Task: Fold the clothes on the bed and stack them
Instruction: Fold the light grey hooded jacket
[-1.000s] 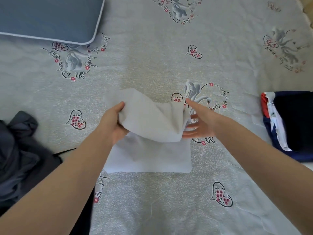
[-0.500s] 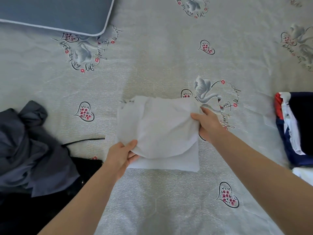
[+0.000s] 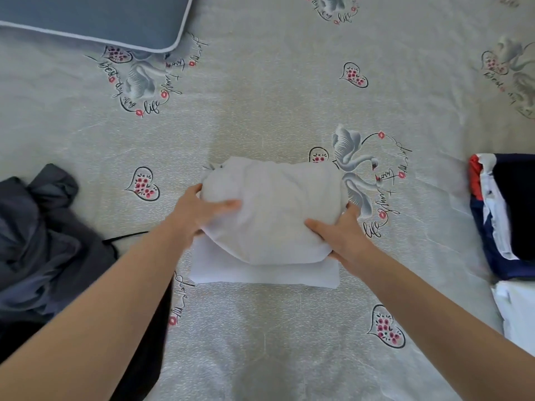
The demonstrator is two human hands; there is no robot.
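A white garment lies folded into a compact bundle in the middle of the bed. Its lower layer sticks out flat toward me. My left hand grips the bundle's left edge, thumb on top and fingers tucked under. My right hand grips the right edge the same way, thumb across the top. A stack of folded clothes, navy with red and white, sits at the right edge of the bed.
A heap of unfolded dark grey and black clothes lies at the left. A blue pillow rests at the top left. Another white fabric item lies below the folded stack at the right.
The raised half of the white garment came down over the lower half. Both hands shifted from its corners to grip the sides of the folded bundle.
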